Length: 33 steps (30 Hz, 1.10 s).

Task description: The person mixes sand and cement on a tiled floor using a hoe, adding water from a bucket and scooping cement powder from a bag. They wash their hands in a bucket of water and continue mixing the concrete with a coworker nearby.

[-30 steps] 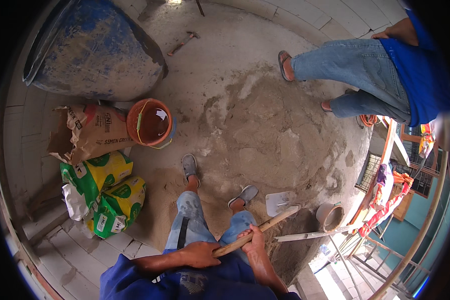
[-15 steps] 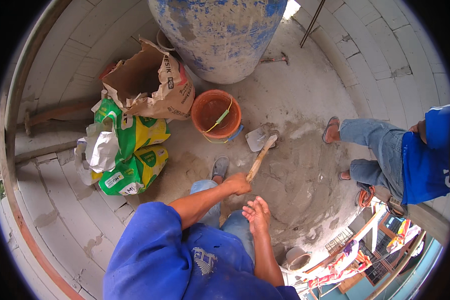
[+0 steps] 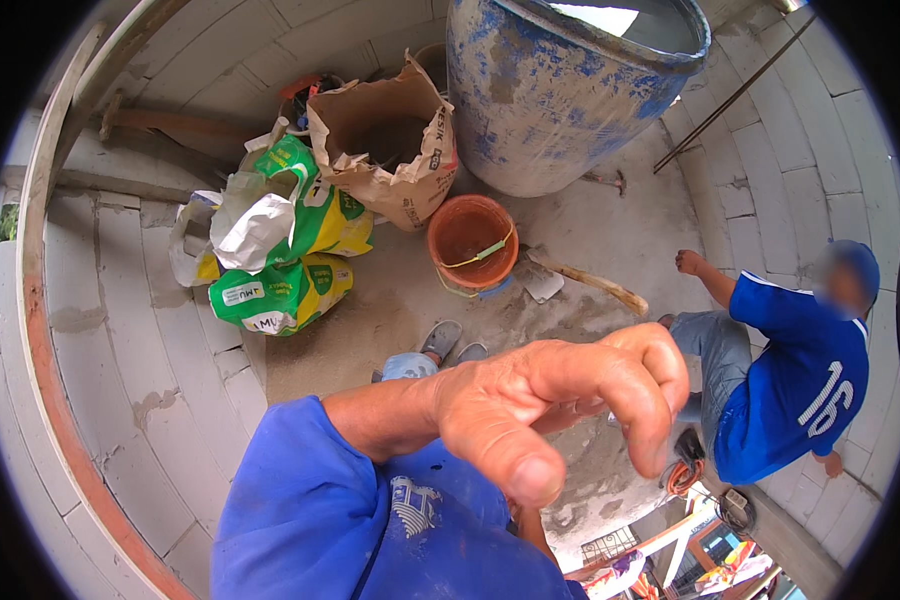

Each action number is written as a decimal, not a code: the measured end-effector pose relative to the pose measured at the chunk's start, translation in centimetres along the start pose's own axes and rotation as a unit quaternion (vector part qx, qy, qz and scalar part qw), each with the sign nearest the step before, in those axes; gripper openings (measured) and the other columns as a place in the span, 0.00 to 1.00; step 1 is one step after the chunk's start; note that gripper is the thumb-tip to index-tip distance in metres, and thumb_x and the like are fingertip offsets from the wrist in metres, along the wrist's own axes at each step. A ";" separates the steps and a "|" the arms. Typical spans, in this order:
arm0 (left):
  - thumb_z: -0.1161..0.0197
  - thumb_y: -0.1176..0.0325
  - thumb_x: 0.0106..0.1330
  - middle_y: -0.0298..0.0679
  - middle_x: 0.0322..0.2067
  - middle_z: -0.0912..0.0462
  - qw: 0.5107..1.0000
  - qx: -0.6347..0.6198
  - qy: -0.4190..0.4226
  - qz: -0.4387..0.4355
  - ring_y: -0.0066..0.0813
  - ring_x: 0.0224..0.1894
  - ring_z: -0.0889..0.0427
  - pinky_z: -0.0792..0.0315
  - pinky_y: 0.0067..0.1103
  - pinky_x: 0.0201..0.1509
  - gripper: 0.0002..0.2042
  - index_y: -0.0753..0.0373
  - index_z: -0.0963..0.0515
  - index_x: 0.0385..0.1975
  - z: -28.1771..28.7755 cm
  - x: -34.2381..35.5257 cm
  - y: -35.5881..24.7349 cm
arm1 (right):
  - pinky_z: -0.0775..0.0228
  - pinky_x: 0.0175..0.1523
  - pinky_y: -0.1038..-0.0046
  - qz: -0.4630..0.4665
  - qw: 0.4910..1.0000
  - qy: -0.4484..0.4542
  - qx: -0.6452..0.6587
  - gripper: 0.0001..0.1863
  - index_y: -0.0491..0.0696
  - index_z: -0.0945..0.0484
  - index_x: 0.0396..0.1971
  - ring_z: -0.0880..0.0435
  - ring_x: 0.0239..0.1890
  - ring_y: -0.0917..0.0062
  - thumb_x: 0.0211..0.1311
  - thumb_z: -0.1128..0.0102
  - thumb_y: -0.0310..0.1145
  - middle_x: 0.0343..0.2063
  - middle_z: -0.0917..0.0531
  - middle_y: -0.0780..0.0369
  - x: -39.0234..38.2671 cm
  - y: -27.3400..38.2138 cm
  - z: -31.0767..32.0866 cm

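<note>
My left hand point(image 3: 560, 395) is raised close in front of me, holding nothing. Its thumb stands apart and its fingers are bent. Behind it, my right hand is hidden; only part of that forearm point(image 3: 532, 530) shows. Beyond my left hand a hoe lies on the floor, its wooden handle point(image 3: 600, 285) pointing right and its flat metal blade point(image 3: 542, 284) beside an orange bucket point(image 3: 460, 228). The bucket has a yellow cord handle with a green grip. Wet grey mortar point(image 3: 570, 325) is spread on the floor, partly covered by my hand.
A torn brown paper sack point(image 3: 410, 190) and green-yellow bags point(image 3: 285, 290) stand left of the bucket. A large blue drum point(image 3: 560, 110) stands behind, with a hammer point(image 3: 610, 181) near its base. To the right, a person in a blue shirt point(image 3: 795, 370) crouches by the block wall point(image 3: 790, 190).
My left hand has let go of the hoe handle and risen toward me. The hoe now lies down. The person at right has lowered into a crouch, and my view has shifted.
</note>
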<state>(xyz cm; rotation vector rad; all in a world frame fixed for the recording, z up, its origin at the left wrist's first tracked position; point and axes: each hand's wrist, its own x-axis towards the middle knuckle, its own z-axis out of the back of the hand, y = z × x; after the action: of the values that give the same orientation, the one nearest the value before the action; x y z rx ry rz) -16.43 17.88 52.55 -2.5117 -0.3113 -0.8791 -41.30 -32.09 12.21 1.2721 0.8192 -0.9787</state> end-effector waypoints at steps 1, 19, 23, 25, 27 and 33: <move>0.36 0.38 0.62 0.42 0.48 0.32 0.997 -0.033 0.020 -0.065 0.33 0.46 0.34 0.38 0.26 0.52 0.29 0.63 0.20 0.41 -2.5 1.7 -0.9 | 0.20 0.30 0.70 -0.008 0.999 0.005 -0.032 0.17 0.47 0.25 0.52 0.15 0.29 0.73 0.67 0.40 0.35 0.35 0.16 0.60 0.7 -0.9 -0.1; 0.40 0.35 0.64 0.44 0.49 0.32 0.980 -0.112 0.124 -0.110 0.35 0.49 0.31 0.35 0.30 0.56 0.31 0.63 0.21 0.41 -7.5 3.5 -7.7 | 0.23 0.35 0.75 0.090 0.943 0.104 -0.305 0.12 0.42 0.22 0.48 0.18 0.31 0.80 0.69 0.40 0.32 0.34 0.15 0.62 -11.3 16.7 -15.3; 0.40 0.34 0.64 0.44 0.49 0.32 0.989 -0.077 0.078 -0.097 0.36 0.49 0.30 0.34 0.30 0.57 0.31 0.63 0.21 0.41 -4.0 2.2 -12.8 | 0.24 0.37 0.77 0.140 0.918 0.168 -0.331 0.11 0.41 0.21 0.47 0.18 0.31 0.81 0.69 0.40 0.31 0.33 0.15 0.62 -14.6 20.3 -23.0; 0.41 0.34 0.64 0.45 0.49 0.32 0.994 -0.059 0.049 -0.077 0.36 0.49 0.30 0.34 0.31 0.57 0.31 0.63 0.21 0.41 -1.1 1.1 -15.5 | 0.24 0.37 0.77 0.174 0.909 0.185 -0.331 0.11 0.41 0.21 0.46 0.19 0.31 0.82 0.69 0.40 0.30 0.33 0.15 0.62 -16.4 23.1 -27.5; 0.41 0.33 0.64 0.45 0.49 0.31 0.999 -0.023 0.002 -0.041 0.36 0.50 0.29 0.33 0.31 0.57 0.32 0.63 0.21 0.41 2.6 -0.8 -18.1 | 0.24 0.38 0.78 0.223 0.899 0.196 -0.323 0.11 0.40 0.21 0.46 0.19 0.32 0.83 0.70 0.41 0.30 0.33 0.15 0.62 -18.3 26.7 -32.8; 0.37 0.43 0.64 0.47 0.58 0.27 0.615 0.545 -0.336 0.460 0.44 0.61 0.28 0.33 0.36 0.63 0.31 0.61 0.27 0.58 18.3 -21.4 -18.7 | 0.26 0.38 0.81 0.362 0.855 0.265 -0.260 0.09 0.40 0.20 0.44 0.20 0.31 0.84 0.70 0.41 0.29 0.33 0.15 0.62 -20.9 35.9 -54.4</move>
<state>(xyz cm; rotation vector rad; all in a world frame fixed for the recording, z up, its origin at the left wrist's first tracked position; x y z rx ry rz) -29.80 41.82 32.72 -1.3036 0.2167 0.6055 -14.63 25.52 37.84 1.2161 0.8350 0.2199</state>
